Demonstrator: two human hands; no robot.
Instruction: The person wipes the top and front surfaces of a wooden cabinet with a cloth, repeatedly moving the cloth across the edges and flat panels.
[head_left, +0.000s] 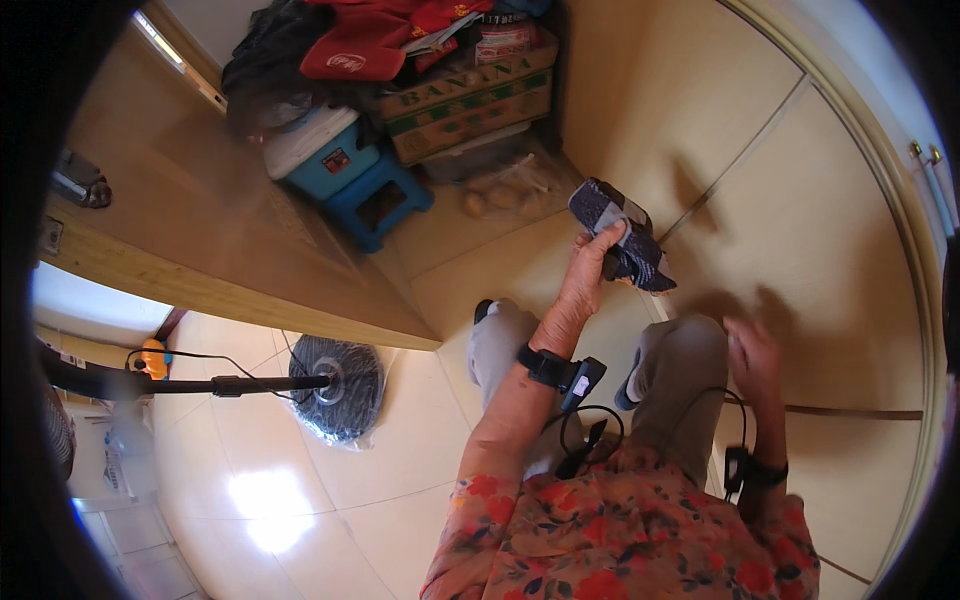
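My left hand (600, 251) grips a folded dark blue and grey checked cloth (622, 225), thumb on top. The cloth is held up in front of pale cabinet panels (817, 202). Beside my right knee, my right hand (752, 356) is low, close to the panels. It is blurred; no object shows in it, and how far its fingers are apart is unclear. Each wrist wears a black strap with a small device and cable.
A wooden door (225, 247) juts in from the left. Beyond it are a blue stool (386, 199), a lidded blue bucket (330, 154), a cardboard banana box (472, 105) and a plastic bag (517, 187). A plastic-wrapped fan base (337, 394) stands on the tiles at left.
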